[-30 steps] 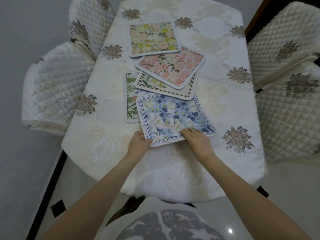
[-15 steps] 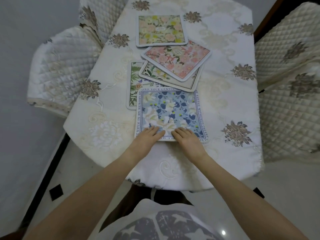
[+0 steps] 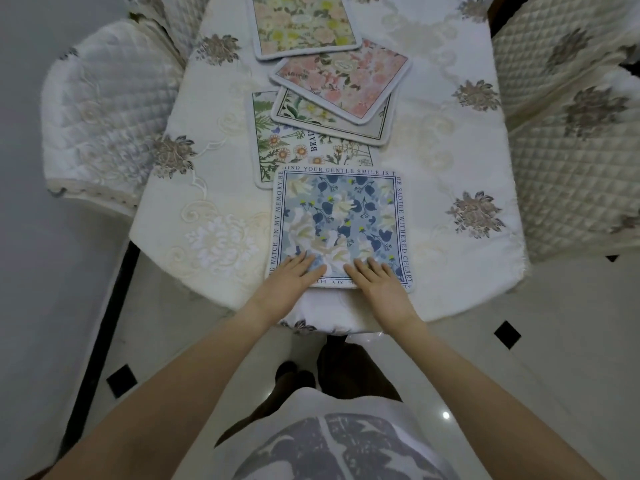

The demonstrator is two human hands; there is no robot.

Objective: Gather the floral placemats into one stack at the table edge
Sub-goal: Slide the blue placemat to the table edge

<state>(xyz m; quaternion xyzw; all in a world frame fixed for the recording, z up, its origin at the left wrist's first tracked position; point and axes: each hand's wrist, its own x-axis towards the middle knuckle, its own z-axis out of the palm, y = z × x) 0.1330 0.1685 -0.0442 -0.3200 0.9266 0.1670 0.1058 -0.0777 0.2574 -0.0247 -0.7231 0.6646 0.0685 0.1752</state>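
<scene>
A blue floral placemat lies square at the near table edge. My left hand and my right hand rest flat on its near border, fingers together and pressing down. Behind it a green botanical placemat lies partly covered. A cream-bordered placemat overlaps that one, and a pink floral placemat lies tilted on top. A yellow-and-pink floral placemat sits farthest away, cut off by the top of the view.
The table wears a cream embroidered cloth that hangs over the near edge. Quilted covered chairs stand at the left and right. Tiled floor with black diamond insets lies below.
The blue placemat has slid toward me to the near edge and straightened. Both hands went from gripping its near edge to lying flat on it. More of the green placemat shows.
</scene>
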